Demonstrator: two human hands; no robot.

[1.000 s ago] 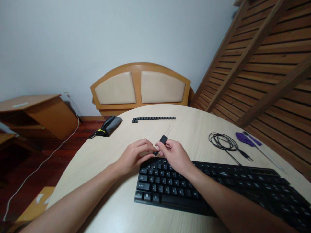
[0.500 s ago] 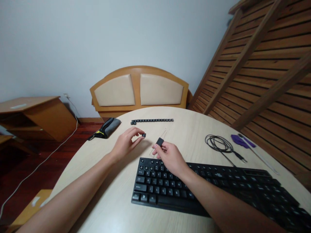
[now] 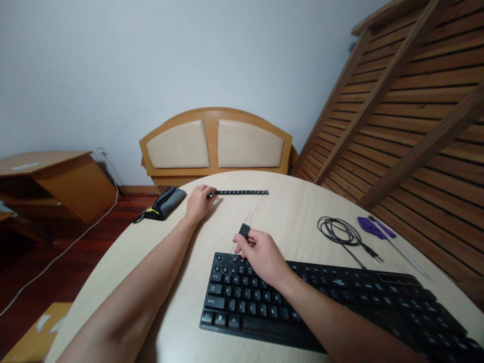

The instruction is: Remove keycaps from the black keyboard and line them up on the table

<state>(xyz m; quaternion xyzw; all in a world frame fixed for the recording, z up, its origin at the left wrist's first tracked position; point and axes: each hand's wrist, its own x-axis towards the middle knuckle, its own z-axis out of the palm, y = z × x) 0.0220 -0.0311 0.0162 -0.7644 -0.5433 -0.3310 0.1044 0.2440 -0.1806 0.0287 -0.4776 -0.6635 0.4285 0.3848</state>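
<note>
My right hand (image 3: 264,254) grips a keycap puller (image 3: 245,230) by its black handle, with thin wire loops showing at both ends. It is above the upper left part of a black keyboard (image 3: 264,322), where a few key positions at the top left corner stand without caps. At the far side of the table, my left hand (image 3: 199,202) is closed at the left end of a row of black keycaps (image 3: 242,192). Its fingertips pinch a small dark keycap (image 3: 209,195), partly hidden and close against the row.
A grey and black pouch (image 3: 168,202) with a yellow edge lies left of my left hand. To the right are a coiled black cable (image 3: 340,232), a purple cloth (image 3: 372,227) and a thin white stick (image 3: 401,247). The round table (image 3: 302,222) has a curved edge.
My left hand has carried the keycap away from me and to the left, to the row's end. My right hand has come slightly nearer and left with the puller, above the keyboard.
</note>
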